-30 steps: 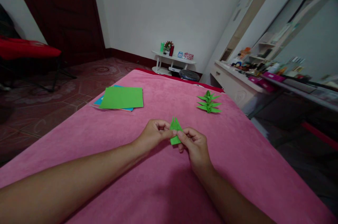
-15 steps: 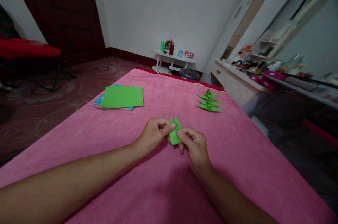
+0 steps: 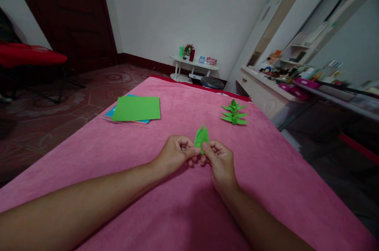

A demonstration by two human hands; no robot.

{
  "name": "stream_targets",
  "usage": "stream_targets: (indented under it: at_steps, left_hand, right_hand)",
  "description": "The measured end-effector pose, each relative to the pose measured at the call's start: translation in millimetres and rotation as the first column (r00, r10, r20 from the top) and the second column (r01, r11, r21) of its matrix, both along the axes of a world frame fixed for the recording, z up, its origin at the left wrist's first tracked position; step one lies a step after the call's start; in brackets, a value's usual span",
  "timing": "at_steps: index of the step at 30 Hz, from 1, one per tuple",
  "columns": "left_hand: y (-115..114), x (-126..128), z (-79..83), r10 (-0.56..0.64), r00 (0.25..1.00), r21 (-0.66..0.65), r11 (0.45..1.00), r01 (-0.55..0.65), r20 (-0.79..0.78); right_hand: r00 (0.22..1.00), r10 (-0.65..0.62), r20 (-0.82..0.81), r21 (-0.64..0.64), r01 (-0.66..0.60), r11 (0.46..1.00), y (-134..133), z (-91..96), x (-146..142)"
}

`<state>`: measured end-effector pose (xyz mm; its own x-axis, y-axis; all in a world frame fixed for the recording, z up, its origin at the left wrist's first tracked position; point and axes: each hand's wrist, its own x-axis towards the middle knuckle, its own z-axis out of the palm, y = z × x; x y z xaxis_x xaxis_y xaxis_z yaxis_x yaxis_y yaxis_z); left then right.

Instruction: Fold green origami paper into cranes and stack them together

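Observation:
A small folded green paper piece [image 3: 201,137] stands upright between my two hands above the pink cloth [image 3: 166,203]. My left hand [image 3: 176,153] pinches its lower left edge with thumb and forefinger. My right hand [image 3: 220,162] pinches its lower right edge, fingers curled. The pointed tips of the paper stick up past my fingertips. Both forearms reach in from the bottom of the view.
A stack of paper sheets, green on top of blue [image 3: 136,109], lies at the far left of the cloth. Finished green folded figures [image 3: 234,113] sit at the far right. Beyond are a white low table [image 3: 194,67], a cluttered dresser [image 3: 266,89], a red chair [image 3: 29,55].
The green piece has turned from lying tilted between my fingers to standing upright, and both hands have slid down to its bottom edge. The fold looks narrower now.

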<state>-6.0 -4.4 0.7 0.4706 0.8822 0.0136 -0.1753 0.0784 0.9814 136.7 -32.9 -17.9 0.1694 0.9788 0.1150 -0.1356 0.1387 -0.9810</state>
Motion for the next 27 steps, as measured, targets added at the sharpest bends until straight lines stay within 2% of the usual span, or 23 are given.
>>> stream_targets:
  at_steps: [6, 13, 16, 21, 27]
  left_hand:
    - [2, -1, 0.6, -0.16, 0.982, -0.004, 0.987, 0.161, 0.099]
    - [1, -1, 0.7, -0.133, 0.984, 0.023, 0.991, 0.131, 0.117]
    - [1, -2, 2.7, -0.063, 0.993, 0.05, 0.997, 0.059, 0.096]
    - [5, -3, 1.1, 0.168, 0.986, 0.163, 0.973, -0.164, -0.01]
    - [7, -5, -0.8, 0.283, 0.957, 0.319, 0.915, -0.247, -0.07]
  right_hand:
    - [0.973, 0.137, -0.187, -0.048, -0.149, 0.988, 3, 6.7, 3]
    - [0.96, 0.18, -0.213, -0.047, -0.194, 0.98, 3, 9.1, 2]
    - [0.969, 0.161, -0.19, -0.031, -0.17, 0.985, 4, 8.2, 3]
    - [0.996, 0.075, -0.054, -0.001, -0.075, 0.997, 3, 9.1, 6]
    - [0.994, 0.102, 0.026, 0.04, -0.103, 0.994, 0, 15.2, 0]
